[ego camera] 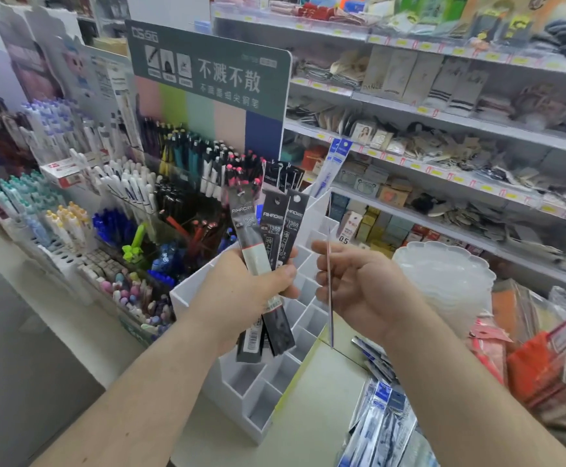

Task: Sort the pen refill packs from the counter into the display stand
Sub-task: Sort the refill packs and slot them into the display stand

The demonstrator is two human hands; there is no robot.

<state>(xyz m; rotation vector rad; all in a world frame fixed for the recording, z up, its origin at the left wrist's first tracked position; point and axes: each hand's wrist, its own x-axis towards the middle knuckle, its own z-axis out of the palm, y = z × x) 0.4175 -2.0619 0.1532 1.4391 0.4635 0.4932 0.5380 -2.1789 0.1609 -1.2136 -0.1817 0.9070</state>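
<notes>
A fan of black flat plastic refill packs was gripped by the left hand; one thin clear blue-tipped pack, seen edge-on, was pinched by the right hand, both above the white compartmented display stand. More blue packs were left on the pale counter.

My left hand covers the middle of the black refill packs, so their print there is hidden. The pack in my right hand shows only its thin edge; its face I cannot read. The blue packs on the surface are cut by the bottom edge. The goods on the shelves are blurred, perhaps socks.
</notes>
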